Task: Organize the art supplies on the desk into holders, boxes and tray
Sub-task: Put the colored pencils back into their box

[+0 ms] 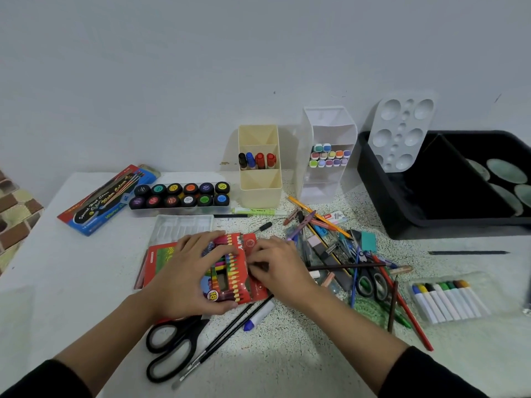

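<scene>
The crayon box [230, 271] lies on the desk [71, 268], central, nearer the front edge. Left hand [189, 271] grasps its left side, fingers curled over it; right hand [275, 265] pinches its right end. Hold the box flat and seat the end flap fully, so no crayon tips catch.

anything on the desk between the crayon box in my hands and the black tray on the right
Yes: a loose pile of pens and pencils lies on the desk between the crayon box, held by the left hand and right hand, and the black tray. Lifting over it looks clear.
</scene>
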Tool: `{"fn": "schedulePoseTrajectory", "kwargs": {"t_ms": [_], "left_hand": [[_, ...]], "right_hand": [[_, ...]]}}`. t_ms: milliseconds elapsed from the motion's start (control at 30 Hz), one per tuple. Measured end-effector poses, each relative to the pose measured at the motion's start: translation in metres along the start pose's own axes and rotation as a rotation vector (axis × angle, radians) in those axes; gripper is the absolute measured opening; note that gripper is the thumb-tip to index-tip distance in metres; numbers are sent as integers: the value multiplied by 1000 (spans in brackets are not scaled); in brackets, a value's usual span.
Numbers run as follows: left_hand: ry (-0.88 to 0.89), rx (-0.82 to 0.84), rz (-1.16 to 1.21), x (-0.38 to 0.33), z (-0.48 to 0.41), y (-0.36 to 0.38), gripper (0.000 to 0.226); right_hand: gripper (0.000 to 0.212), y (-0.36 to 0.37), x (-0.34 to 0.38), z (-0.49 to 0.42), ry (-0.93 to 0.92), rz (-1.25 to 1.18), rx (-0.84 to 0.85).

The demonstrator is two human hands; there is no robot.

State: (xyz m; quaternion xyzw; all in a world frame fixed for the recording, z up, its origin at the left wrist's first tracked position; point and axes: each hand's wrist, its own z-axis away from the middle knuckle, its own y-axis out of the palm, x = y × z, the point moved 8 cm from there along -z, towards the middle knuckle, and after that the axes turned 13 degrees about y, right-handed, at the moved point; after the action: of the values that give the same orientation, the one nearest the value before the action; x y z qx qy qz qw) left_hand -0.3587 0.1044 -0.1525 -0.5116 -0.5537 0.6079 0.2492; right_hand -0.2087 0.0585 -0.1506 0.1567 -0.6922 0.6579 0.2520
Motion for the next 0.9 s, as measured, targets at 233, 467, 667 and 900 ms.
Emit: {"fn": "schedulePoseTrajectory", "kwargs": {"t_ms": [233, 467, 667, 900], "left_hand": [[19, 74, -106, -10, -15, 4, 87], [54, 78, -118, -18, -27, 9, 81], [87, -46, -49, -13, -25, 11, 80], [110, -162, -20, -18, -22, 0, 79]], "right_hand": [[7, -55, -22, 8, 109, 24, -2], [8, -83, -72, 25, 218, 346, 103], [12, -66, -82, 37, 222, 330, 47], [10, -73, -76, 37, 136, 327, -96]]}}
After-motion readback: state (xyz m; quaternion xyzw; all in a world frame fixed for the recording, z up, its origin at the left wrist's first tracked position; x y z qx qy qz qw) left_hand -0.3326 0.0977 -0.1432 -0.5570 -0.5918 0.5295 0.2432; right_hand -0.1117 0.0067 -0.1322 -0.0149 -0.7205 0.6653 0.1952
